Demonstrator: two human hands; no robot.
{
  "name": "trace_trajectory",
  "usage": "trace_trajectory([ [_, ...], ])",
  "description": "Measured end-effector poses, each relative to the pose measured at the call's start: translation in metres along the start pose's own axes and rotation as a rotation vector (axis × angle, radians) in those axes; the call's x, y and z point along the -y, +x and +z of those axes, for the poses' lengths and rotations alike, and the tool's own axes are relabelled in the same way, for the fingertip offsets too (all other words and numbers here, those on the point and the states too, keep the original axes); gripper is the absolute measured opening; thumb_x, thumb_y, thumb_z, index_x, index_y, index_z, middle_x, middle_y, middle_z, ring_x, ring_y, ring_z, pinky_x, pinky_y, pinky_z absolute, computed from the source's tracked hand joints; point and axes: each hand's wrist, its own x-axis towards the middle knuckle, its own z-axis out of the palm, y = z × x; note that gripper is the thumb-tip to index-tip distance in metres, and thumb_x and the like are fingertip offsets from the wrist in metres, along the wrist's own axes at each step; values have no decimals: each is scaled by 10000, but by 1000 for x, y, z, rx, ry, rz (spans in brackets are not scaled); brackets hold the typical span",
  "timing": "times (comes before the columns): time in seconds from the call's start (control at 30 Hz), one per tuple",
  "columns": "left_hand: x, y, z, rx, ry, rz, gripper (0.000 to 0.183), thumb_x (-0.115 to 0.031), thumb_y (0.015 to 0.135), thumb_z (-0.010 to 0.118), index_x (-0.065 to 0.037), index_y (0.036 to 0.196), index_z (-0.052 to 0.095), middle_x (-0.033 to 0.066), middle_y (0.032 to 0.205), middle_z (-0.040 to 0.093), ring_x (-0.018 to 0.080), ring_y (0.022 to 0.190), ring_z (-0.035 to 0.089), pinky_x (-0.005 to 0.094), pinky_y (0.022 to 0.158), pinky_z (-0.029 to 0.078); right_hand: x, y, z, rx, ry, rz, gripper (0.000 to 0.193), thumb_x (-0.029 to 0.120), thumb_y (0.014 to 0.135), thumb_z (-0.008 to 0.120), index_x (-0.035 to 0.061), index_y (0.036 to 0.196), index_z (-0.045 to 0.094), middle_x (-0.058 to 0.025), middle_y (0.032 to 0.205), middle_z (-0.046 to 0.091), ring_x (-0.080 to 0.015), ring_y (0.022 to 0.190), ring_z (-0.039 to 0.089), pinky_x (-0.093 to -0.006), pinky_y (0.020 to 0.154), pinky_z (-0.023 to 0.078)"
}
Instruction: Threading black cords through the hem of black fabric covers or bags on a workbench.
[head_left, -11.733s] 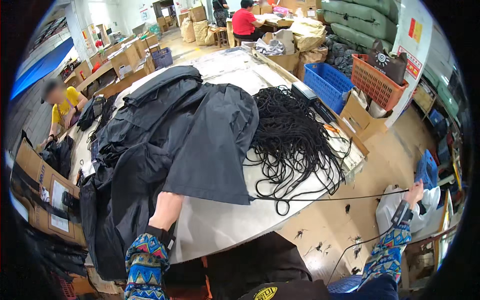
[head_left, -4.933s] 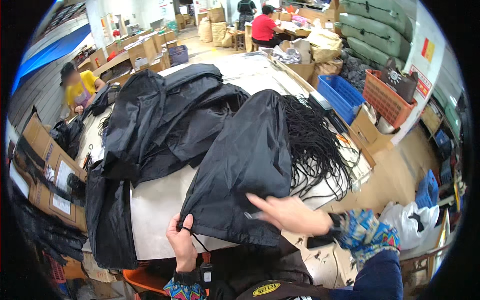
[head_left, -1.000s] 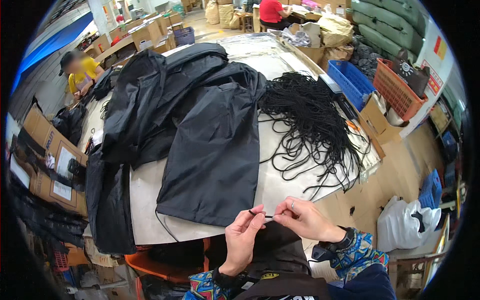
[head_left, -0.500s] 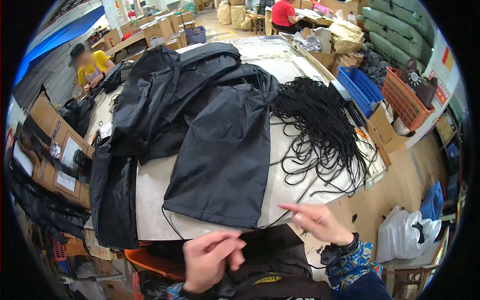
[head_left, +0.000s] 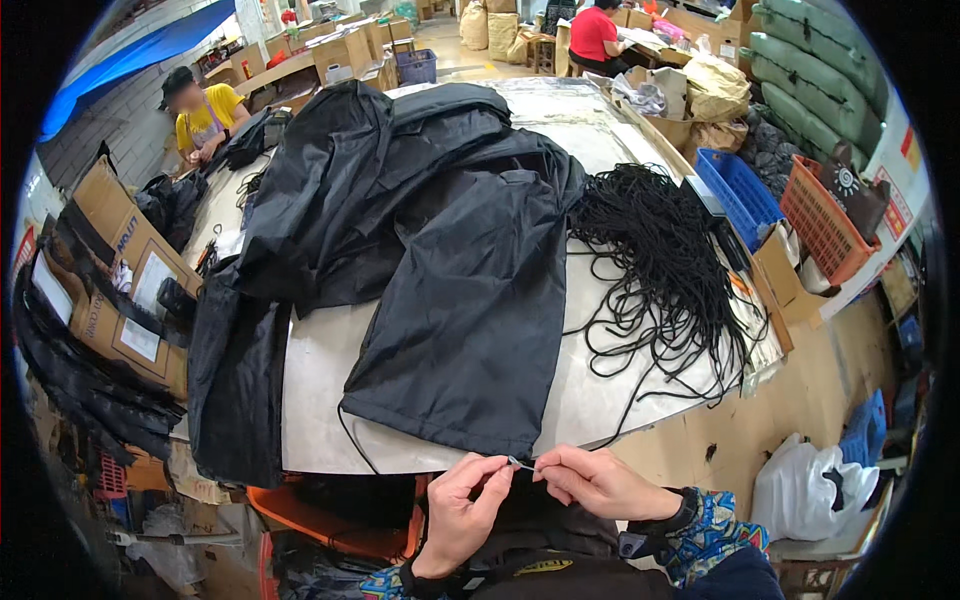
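A black fabric piece [head_left: 465, 330] with a hemmed lower edge lies on the table, its hem close to the table's near edge. From the hem's left corner a thin black cord [head_left: 357, 440] hangs down. Just below the right corner, my left hand [head_left: 465, 510] and my right hand [head_left: 605, 485] meet with fingertips pinched. Between them is a small, thin, pale bluish-grey piece [head_left: 515, 462], too small to name exactly; both hands grip it. Right of the fabric, a heap of black cords [head_left: 665, 240] spreads loose ends toward the near edge.
More black fabric [head_left: 330, 190] is piled across the table [head_left: 320, 400]. An orange crate [head_left: 345, 530] sits below the near edge, cardboard boxes [head_left: 135, 270] at left. Blue [head_left: 735, 195] and orange baskets [head_left: 825, 220] stand at right. A person in yellow [head_left: 210, 115] works at far left.
My hands, apart before, have come together below the fabric's right corner and now pinch the small piece. The whole view has shifted slightly; the fabric and cord heap lie as before.
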Motion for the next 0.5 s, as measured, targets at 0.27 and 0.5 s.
trace_trajectory([
  [0.27,-4,2,-6,112,-155,-188,182,-50,889,605,41,1039,650,41,790,631,45,583,508,172,500,397,-3,3,1,-90,-231,-151,145,78,948,494,25,1075,537,-41,652,542,-149,569,550,-271,546,448],
  [0.5,-6,1,-7,127,-452,-386,238,-65,904,600,50,1112,610,109,904,674,74,610,562,178,483,435,0,0,-2,-55,-209,-106,139,76,947,493,31,1068,544,-46,655,549,-153,576,558,-274,552,453],
])
